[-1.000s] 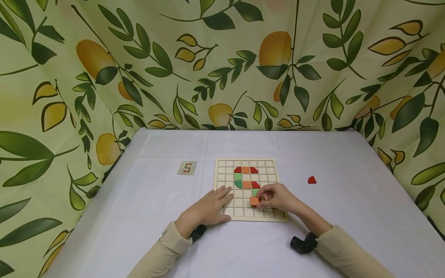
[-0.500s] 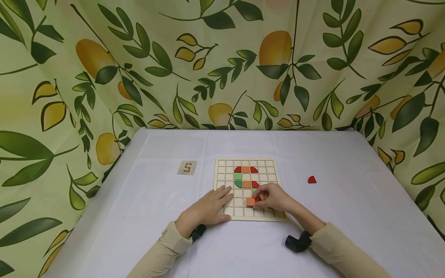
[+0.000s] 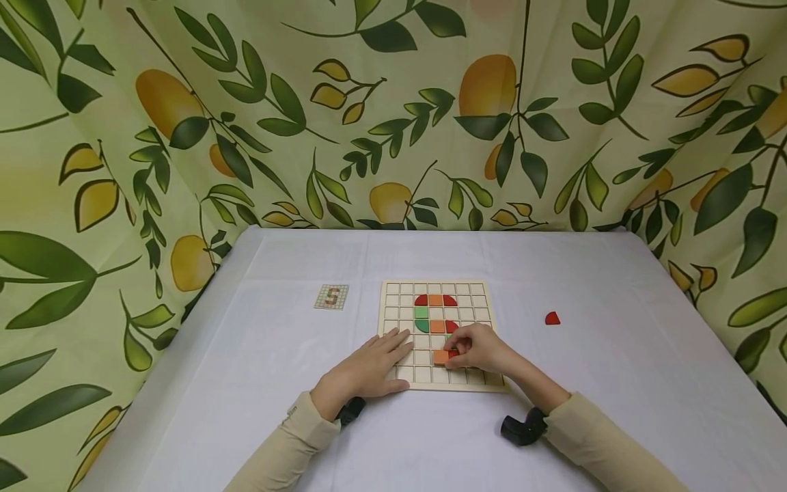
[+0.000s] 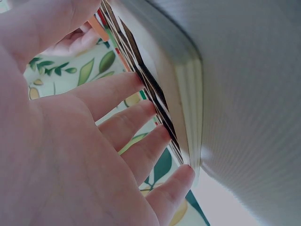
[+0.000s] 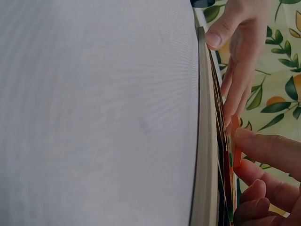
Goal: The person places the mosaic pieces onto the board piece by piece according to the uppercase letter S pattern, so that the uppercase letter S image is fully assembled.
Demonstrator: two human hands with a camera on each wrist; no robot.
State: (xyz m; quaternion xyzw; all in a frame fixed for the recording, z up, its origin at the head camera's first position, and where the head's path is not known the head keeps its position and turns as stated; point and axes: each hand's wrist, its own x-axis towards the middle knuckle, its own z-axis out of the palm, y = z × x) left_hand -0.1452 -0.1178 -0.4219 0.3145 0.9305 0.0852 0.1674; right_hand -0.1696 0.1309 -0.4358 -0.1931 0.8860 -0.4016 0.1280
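A square wooden grid board (image 3: 393, 294) lies on the table, with red, orange and green tiles set in an S-like run of cells. My right hand (image 3: 482, 348) pinches an orange square tile (image 3: 440, 357) over a lower cell. In the right wrist view that orange tile (image 5: 236, 141) sits between thumb and finger at the board's face; whether it is fully seated I cannot tell. A red tile (image 3: 454, 354) beside it is partly covered by the fingers. With fingers spread, my left hand (image 3: 369, 365) rests on the board's left edge, fingertips (image 4: 186, 174) touching it.
A small card (image 3: 331, 297) printed with a coloured S on a grid lies left of the board. One loose red quarter-round tile (image 3: 552, 318) is to its right. White cloth covers the table (image 3: 277, 273); a leaf-and-fruit patterned curtain (image 3: 393, 137) hangs behind.
My right hand has shifted slightly left and brought the orange tile from in front of the red tile to the cell left of it. The left hand has stayed put.
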